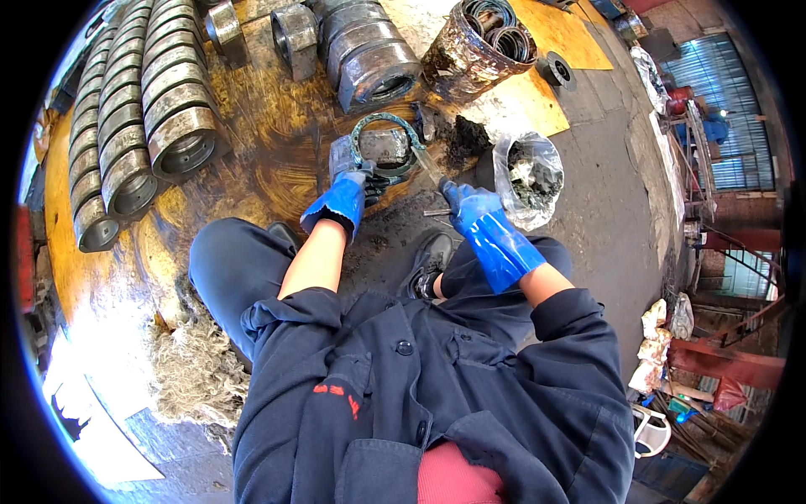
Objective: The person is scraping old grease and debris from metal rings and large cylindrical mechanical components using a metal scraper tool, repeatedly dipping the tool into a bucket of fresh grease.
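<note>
Grimy metal block (pixel 382 144), gasket-ringed, left hand (pixel 340 202) gripping it, right hand (pixel 472 206) holding scraper (pixel 426 164)

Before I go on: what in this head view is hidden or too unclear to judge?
- Tool tip in the right hand: blurred, kind unclear.
- Metal block under the ring: its near side is hidden by the left hand.
- Clear bag: dark contents indistinct.
- Rusty drum: its depth is hidden by its wall.

A metalworking yard or repair workshop.
Rows of steel bearing shells (pixel 126 126) lie on an oily floor (pixel 269 126); corrugated shutters (pixel 722 92), probably, stand behind.
</note>
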The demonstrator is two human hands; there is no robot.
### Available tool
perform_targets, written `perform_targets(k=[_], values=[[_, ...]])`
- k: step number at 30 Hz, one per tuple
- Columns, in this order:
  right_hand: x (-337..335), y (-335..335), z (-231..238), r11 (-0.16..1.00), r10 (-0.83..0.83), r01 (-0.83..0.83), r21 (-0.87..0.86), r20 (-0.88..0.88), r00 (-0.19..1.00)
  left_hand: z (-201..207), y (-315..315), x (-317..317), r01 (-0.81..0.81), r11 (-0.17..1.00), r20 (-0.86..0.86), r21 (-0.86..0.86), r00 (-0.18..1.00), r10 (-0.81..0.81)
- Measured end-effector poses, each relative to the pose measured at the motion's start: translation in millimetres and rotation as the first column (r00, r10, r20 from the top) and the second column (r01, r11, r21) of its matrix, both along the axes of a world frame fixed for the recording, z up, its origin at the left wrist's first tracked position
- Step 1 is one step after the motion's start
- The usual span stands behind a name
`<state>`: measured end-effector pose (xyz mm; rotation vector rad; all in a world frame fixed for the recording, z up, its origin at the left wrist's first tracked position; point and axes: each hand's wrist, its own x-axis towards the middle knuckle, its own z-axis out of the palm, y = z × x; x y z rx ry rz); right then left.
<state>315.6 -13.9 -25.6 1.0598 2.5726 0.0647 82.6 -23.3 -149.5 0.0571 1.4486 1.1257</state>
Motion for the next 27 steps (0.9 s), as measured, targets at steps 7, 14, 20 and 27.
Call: perform_targets(k=[7,14,20,27], values=[[3,41,12,0.989,0.151,-0.148,-0.029,0.166,0.975,-1,2,0,-0.007,1.0,0.002,-0.011,1.0,0.007],[-6,70,15,0.979,0.199,-0.181,-0.091,0.267,0.943,-2,6,0,-0.02,1.0,0.004,-0.015,1.0,0.02],[-12,88,26,0.963,0.271,-0.251,-0.101,0.318,0.909,-4,1,1,-0.009,1.0,0.033,-0.016,0.999,0.01],[3,124,6,0.891,0.451,-0.454,-0.025,0.163,0.877,-2,-11,9,0.044,0.999,0.094,-0.017,0.995,-0.042]])
